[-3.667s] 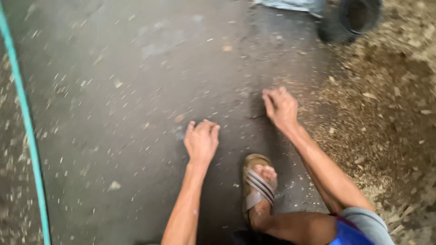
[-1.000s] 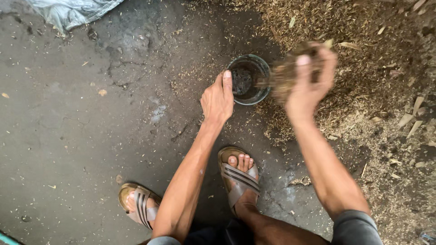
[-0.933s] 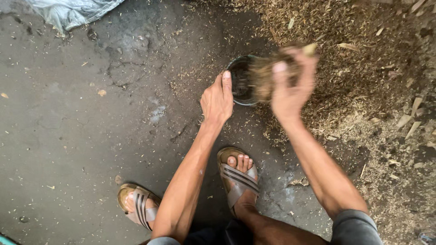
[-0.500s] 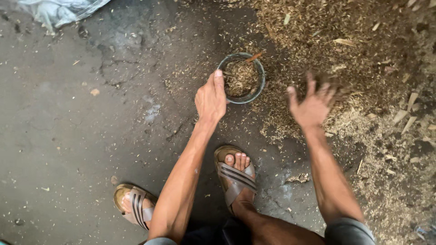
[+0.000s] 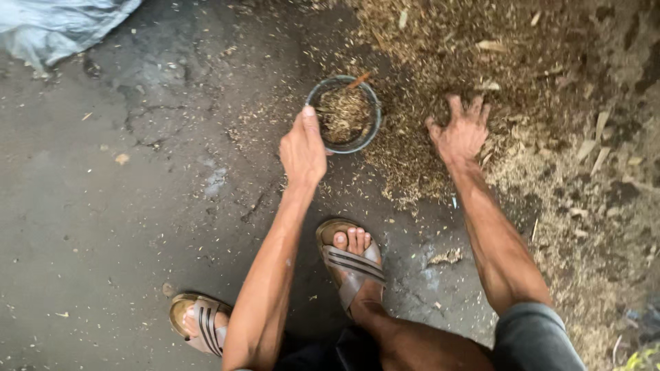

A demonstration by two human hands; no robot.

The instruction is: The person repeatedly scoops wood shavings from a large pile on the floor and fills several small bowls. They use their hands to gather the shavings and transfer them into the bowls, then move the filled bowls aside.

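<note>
A small round dark pot (image 5: 375, 113) stands on the concrete floor, partly filled with brown sawdust-like chaff. My left hand (image 5: 303, 150) grips its near-left rim and steadies it. To the right of the pot, my right hand (image 5: 459, 133) lies with spread fingers pressed into the big heap of chaff and wood shavings (image 5: 495, 62). Nothing is closed in its fingers. A thin orange-brown stick (image 5: 358, 80) pokes from the pot's far rim.
My feet in strapped sandals rest on the floor, one (image 5: 350, 264) just below the pot, the other (image 5: 201, 321) at the lower left. A pale plastic sack (image 5: 55, 24) lies at the top left. The chaff heap covers the whole right side.
My right hand dropped a handful of chaff into the pot, then swung back right and down onto the heap. My left hand stayed on the rim. The pot now holds more chaff.
</note>
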